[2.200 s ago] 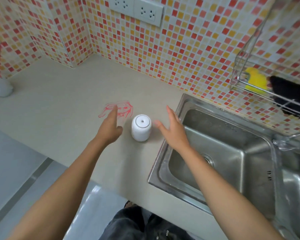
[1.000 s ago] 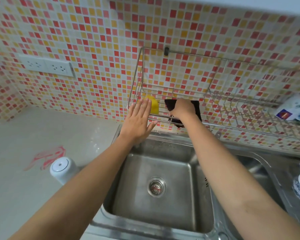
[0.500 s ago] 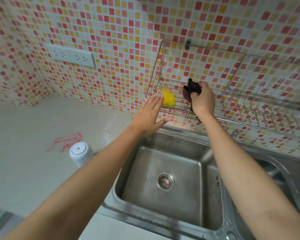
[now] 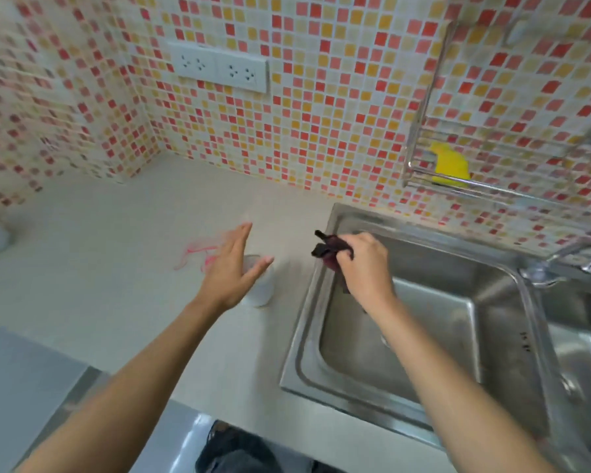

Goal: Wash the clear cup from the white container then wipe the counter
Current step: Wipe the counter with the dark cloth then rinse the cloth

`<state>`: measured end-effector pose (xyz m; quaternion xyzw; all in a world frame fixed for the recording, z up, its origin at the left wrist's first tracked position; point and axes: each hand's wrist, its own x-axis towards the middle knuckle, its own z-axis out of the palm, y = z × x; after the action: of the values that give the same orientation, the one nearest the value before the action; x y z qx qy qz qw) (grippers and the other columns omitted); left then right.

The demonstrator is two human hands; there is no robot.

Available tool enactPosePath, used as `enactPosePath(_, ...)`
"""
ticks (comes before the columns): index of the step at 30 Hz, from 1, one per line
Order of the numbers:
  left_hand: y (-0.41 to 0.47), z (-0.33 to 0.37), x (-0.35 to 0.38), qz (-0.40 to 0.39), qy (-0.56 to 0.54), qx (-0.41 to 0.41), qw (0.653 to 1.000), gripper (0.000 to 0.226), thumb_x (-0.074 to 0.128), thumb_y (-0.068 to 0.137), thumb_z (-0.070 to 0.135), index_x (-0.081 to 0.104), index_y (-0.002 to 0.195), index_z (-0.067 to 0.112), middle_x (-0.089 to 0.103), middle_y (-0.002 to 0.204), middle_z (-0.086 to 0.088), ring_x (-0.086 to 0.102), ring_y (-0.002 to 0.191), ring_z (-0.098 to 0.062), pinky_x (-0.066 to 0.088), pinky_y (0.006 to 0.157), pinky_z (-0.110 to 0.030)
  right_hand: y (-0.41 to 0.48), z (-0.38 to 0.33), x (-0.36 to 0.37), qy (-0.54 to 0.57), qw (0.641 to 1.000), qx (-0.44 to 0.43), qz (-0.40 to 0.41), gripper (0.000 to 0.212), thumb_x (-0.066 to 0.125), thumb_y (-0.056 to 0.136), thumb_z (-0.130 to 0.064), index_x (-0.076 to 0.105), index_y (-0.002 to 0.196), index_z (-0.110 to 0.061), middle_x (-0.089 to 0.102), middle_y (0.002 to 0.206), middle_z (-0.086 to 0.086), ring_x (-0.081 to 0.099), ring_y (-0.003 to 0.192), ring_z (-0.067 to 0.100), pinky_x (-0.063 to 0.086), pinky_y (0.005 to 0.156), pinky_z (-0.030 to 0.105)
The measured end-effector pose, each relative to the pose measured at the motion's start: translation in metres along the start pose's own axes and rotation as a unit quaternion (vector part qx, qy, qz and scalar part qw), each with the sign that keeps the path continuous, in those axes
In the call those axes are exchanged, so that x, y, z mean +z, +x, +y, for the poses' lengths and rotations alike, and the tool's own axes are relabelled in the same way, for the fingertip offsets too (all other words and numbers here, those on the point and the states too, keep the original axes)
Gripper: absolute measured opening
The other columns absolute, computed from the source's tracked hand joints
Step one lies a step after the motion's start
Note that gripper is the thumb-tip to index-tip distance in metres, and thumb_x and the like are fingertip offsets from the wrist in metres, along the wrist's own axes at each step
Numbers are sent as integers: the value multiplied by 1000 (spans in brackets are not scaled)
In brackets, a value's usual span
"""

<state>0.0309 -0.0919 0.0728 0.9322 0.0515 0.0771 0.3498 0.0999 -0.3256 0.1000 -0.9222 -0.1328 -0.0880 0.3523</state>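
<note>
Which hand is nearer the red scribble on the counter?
Left. The left hand hovers beside the red scribble; the right hand, gripping a dark cloth, is over the sink rim.

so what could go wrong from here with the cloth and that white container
The open left hand is close to the small white cylindrical container; a sweep could tip it toward the stainless steel sink. The right hand grips the dark maroon cloth bunched; it might smear the red scribble on the beige counter rather than lift it.
</note>
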Motion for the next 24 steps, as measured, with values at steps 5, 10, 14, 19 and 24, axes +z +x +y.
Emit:
enactPosePath(5,-15,-57,19,-84,-114,-26,990,105,72,69,65,22,150,21,29,155,6,27,139,-1,25,117,-30,-38,12,109,-47,988,137,-58,23,54,93,-23,68,108,-13,63,100,13,57,95,31,42,80,35)
enactPosePath(10,-11,-91,39,-103,-217,-5,971,99,89,62,42,31,141,26,41,140,23,40,132,3,33,108,-19,-61,16,161,-97,983,131,-90,52,30,94,-38,59,129,-13,61,128,9,52,118,30,37,104,42)
enactPosePath(14,-8,-104,54,-92,-234,-8,968,91,90,64,32,34,135,33,47,132,22,43,122,13,33,96,-5,-70,16,168,-177,978,70,-84,57,23,91,-30,46,140,-14,45,146,5,29,140,29,14,116,51)
enactPosePath(19,0,-112,53,-85,-235,-14,968,82,88,66,28,40,133,28,52,128,20,48,118,10,36,91,-5,-69,24,186,-219,961,65,-153,61,11,95,-41,23,151,-21,22,158,3,7,147,24,5,119,46)
enactPosePath(24,26,-134,0,-34,-214,23,976,91,88,65,36,40,140,15,49,136,10,43,126,5,33,104,-12,-98,-17,212,-285,946,25,-152,61,22,98,-44,16,152,-17,21,158,4,16,146,24,11,117,49)
